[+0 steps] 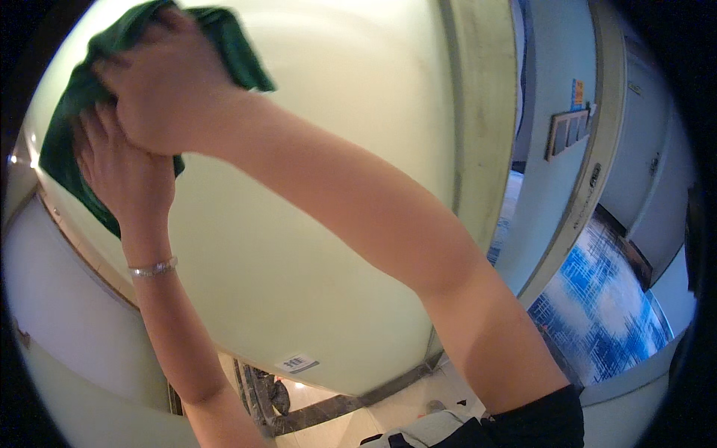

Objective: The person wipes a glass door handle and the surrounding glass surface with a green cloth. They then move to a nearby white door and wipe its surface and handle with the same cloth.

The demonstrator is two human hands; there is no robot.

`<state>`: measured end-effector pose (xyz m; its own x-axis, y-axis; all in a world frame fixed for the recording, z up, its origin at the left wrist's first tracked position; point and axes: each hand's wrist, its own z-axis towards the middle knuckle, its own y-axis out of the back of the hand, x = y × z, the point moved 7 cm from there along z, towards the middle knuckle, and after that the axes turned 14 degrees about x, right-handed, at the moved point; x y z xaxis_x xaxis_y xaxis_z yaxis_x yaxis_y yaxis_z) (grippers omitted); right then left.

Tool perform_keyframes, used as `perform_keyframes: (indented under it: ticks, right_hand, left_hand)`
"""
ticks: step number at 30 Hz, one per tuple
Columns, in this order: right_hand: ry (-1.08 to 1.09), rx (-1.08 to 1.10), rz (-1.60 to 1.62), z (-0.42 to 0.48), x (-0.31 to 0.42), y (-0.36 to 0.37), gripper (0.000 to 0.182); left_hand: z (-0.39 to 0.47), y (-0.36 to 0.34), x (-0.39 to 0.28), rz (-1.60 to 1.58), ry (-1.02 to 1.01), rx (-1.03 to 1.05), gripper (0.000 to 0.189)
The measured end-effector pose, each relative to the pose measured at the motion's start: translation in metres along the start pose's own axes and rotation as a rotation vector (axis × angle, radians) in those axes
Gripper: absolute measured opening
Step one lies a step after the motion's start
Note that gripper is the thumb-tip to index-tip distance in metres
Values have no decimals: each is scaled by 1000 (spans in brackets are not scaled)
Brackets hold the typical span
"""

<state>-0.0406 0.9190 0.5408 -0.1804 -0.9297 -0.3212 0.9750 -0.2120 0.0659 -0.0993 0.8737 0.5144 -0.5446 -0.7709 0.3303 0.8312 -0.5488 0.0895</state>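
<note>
A dark green cloth [241, 53] lies spread against a pale frosted glass panel [313, 235] at the upper left. My right hand [168, 84] presses on the cloth, its fingers bent and slightly blurred, with the arm reaching across from the lower right. Just below and partly beneath it, my left hand [131, 168] lies flat on the cloth, fingers spread upward. A silver bracelet [154, 267] circles the left wrist. The cloth's edges show around both hands. A small sign [298, 363] with writing is stuck low on the panel.
A pale door frame [484, 112] borders the panel on the right. Beyond it are a wall-mounted framed rack [568, 133], a doorway and blue-and-white patterned carpet [599, 302]. A dark stone strip [336, 404] crosses the tiled floor below. A white surface [73, 280] stands at the left.
</note>
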Motion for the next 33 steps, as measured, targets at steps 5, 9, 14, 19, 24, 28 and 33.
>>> perform_keyframes:
  ticks: [5,9,14,19,24,28,33]
  right_hand:
    - [-145,-181,-162,-42,-87,43,41]
    - [-503,-87,-255,-91,-149,67,44]
    - [-273,-157,-149,-111,-149,93,42]
    - [-277,-163,-86,-147,-138,87,41]
    - [-482,-121,-84,-264,-106,65,30]
    - [-653,127,-16,-385,-53,66,35]
    - [-798,516,144,-550,30,32,37]
  left_hand:
    - [36,17,-91,-161,-115,-222,42]
    - [56,25,-166,-225,-92,118,58]
    - [49,39,-189,-348,-259,-36,45]
    - [27,33,-203,-316,-340,-31,37]
    - [-83,-2,-233,-438,-383,333,37]
    - [-205,-2,-268,-689,-364,443,43]
    - [-375,-24,-300,-994,-363,851,36]
